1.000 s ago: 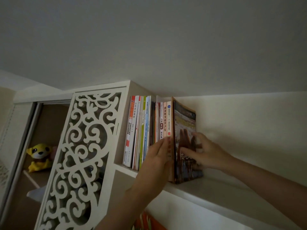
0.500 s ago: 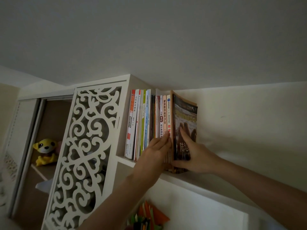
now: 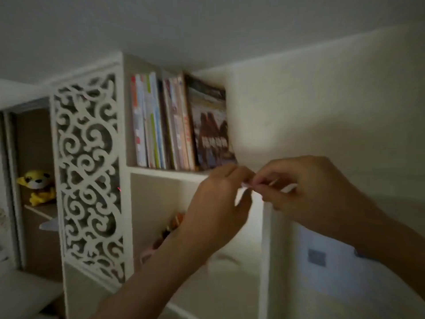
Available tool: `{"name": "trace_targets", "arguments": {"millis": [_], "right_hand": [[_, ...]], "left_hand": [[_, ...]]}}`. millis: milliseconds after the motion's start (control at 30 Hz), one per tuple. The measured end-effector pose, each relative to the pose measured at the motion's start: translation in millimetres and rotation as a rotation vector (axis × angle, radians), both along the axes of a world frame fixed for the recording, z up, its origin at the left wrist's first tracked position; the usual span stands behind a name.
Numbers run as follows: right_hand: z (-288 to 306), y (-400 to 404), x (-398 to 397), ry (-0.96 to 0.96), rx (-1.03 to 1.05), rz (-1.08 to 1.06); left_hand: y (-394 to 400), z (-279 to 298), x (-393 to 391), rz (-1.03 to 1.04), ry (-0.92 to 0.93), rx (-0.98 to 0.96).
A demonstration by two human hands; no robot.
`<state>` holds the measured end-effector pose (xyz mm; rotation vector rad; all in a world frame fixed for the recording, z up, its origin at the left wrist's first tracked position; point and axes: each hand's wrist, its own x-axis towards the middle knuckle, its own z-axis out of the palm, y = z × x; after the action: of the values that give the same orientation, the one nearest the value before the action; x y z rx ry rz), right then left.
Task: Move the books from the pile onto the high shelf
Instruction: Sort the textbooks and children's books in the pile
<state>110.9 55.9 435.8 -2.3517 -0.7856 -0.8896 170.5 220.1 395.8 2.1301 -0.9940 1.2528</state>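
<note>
The books [image 3: 174, 125] stand upright on the high shelf [image 3: 165, 170], long axes vertical with a slight rightward lean at the top, spines facing out toward the viewer. The row occupies the left end of the shelf, packed against the cabinet's upright side wall just right of the white scrollwork panel [image 3: 88, 171]. The rightmost book [image 3: 210, 127] is a dark-covered volume turned so that its front cover faces right and outward; the cover shows brown shapes, but blur prevents further detail. Motion blur makes an exact count unreliable: roughly a dozen spines are visible, in red, white, green, blue and tan. Both hands are below and to the right of the row, in front of the shelf edge, and neither touches a book. The left hand [image 3: 218, 203] is raised with its fingers curled and its fingertips brought together toward the right hand [image 3: 308, 192], which is likewise curled with fingers drawn in. The two sets of fingertips meet just below the bottom corner of the rightmost book. Something small and pale appears between them, but whether it is pinched cannot be determined. One yellow plush toy [image 3: 38, 186] sits on a lower shelf in the open compartment to the far left, well apart from the books.
</note>
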Motion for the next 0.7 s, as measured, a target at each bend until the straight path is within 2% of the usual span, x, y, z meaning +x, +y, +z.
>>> {"name": "trace_targets", "arguments": {"millis": [67, 167, 267, 400, 467, 567, 700], "right_hand": [[-45.9, -40.7, -40.9, 0.179, -0.004, -0.096], [-139.6, -103.4, -69.9, 0.454, -0.059, -0.344], [-261.2, -171.8, -85.3, 0.682, -0.029, -0.566], [-386.2, -245.7, -111.2, 1.003, 0.042, -0.769], [-418.1, -265.5, -130.8, 1.118, 0.054, -0.857], [-451.4, -278.0, -144.1, 1.18, 0.145, -0.915], [-501.2, -264.4, -132.3, 1.241, 0.192, -0.947]], "left_hand": [[-41.8, -39.9, -41.7, -0.162, 0.315, 0.17], [-108.8, -125.3, -60.9, -0.248, 0.692, 0.388], [-174.0, -230.3, -60.8, -0.376, 1.042, 0.433], [-228.1, -360.4, -49.0, -0.28, 1.487, 0.534], [-237.0, -400.4, -43.2, -0.185, 1.612, 0.541], [-234.7, -443.1, -26.3, -0.04, 1.713, 0.496], [-226.0, -501.6, -4.7, 0.166, 1.688, 0.514]]}}
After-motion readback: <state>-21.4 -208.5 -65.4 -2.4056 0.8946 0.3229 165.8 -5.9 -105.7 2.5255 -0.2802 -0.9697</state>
